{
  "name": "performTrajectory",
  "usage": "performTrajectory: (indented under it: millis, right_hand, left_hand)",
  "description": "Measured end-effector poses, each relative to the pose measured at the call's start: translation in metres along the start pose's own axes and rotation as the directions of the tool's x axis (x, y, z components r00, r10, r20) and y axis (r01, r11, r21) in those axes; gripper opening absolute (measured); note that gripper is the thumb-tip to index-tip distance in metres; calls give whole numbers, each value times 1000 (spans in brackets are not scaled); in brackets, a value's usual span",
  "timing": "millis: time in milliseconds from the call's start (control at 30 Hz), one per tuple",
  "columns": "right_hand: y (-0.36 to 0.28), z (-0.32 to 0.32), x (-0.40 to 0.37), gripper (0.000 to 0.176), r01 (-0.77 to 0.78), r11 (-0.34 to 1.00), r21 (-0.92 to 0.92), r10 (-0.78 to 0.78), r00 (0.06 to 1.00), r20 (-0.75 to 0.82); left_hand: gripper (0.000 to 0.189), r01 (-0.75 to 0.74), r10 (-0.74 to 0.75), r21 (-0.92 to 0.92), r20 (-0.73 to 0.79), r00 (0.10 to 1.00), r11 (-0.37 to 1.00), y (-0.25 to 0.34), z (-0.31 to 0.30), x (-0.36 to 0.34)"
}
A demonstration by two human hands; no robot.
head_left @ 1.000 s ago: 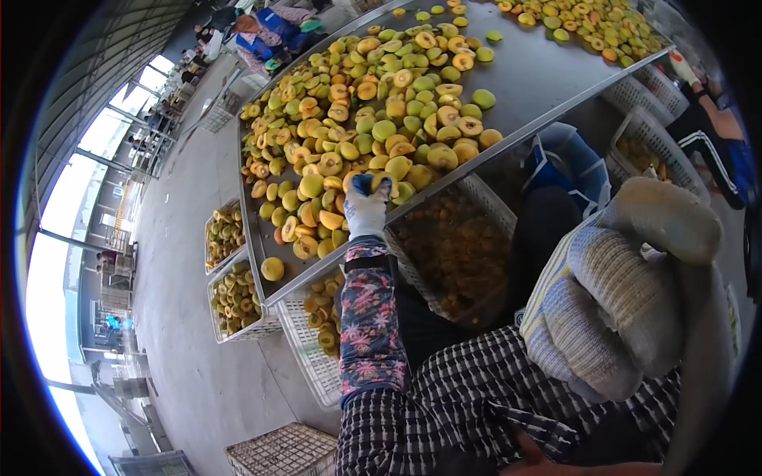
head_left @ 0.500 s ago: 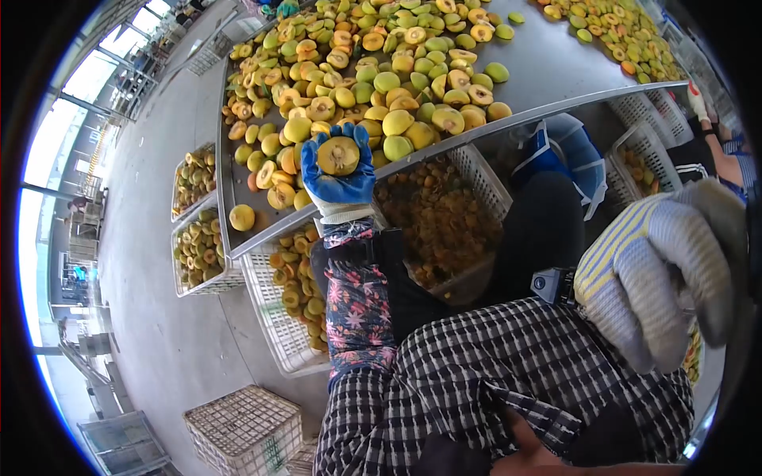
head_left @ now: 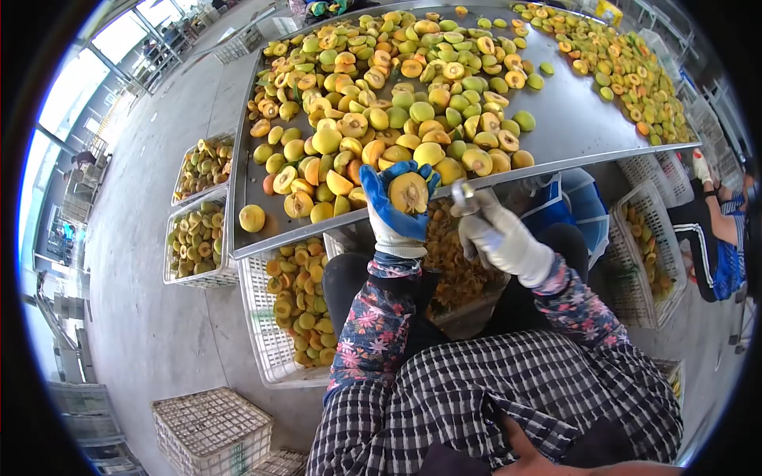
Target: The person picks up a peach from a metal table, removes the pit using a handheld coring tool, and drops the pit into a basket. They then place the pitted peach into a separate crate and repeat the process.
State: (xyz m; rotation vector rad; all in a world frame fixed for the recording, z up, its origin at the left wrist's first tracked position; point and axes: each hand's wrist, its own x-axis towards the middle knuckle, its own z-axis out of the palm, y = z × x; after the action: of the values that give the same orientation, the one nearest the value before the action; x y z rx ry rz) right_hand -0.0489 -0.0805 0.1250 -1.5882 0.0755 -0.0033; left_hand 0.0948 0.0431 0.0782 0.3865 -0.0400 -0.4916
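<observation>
Fruit half point(head_left: 409, 193) in left hand point(head_left: 394, 214) at heaped steel table point(head_left: 571, 131) edge.

My left hand point(head_left: 394, 213), in a blue-palmed glove, cups a halved fruit point(head_left: 409, 193) cut face up at the near edge of the table point(head_left: 571, 119). My right hand point(head_left: 500, 238), in a white glove, grips a small metal tool point(head_left: 463, 194) just beside it. Cut and whole yellow-green fruit point(head_left: 381, 103) covers the table, with white crates point(head_left: 262, 341) below.

Blue-and-white glove on left hand point(head_left: 394, 216), orange-yellow peach half point(head_left: 409, 193); at 3 o'clock white-gloved right hand point(head_left: 502, 238), silver tool point(head_left: 463, 193); floral sleeves point(head_left: 373, 325).
</observation>
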Motion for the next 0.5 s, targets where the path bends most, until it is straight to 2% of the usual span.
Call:
performTrajectory:
  millis: [33, 100, 133, 167, 200, 267, 367, 467, 500]
  right_hand:
    - [14, 7, 9, 34, 95, 963, -252, -107, 994, -35]
    - [32, 12, 25, 37, 298, 757, -582, -412, 908, -71]
    - [36, 11, 28, 38, 316, 690, -652, -458, 887, -55]
    - [39, 11, 31, 39, 327, 616, -716, -502, 864, -38]
    - [39, 12, 32, 40, 297, 637, -711, -451, 892, -32]
    - [45, 11, 35, 41, 256, 695, -672, -382, 923, -44]
    - [43, 12, 38, 39, 321, 652, -686, -468, 883, -31]
    - [24, 16, 36, 40, 258, 892, -372, -330, 933, -143]
    - [27, 14, 37, 42, 285, 862, -419, -370, 919, -135]
  left_hand:
    - [54, -5, 5, 13, -7, 1000, 1000, -2, -1, 0]
    - [54, -12, 13, 40, -23, 1000, 999, -5, -2, 1]
    - [55, -25, 26, 44, -28, 999, 999, -5, -2, 0]
    - [55, -103, 102, 146, 16, 995, 984, -8, -2, -4]
    - [55, -183, 172, 244, 67, 983, 952, -9, 6, -13]
    - [56, -68, 51, 221, 81, 995, 973, -6, 0, -10]
    - [57, 11, -14, 69, 43, 999, 998, -5, 2, -6]
    - [60, 145, -145, 5, 36, 989, 989, -3, 4, -7]
    - [58, 149, -151, 33, 62, 987, 988, -6, 1, -6]
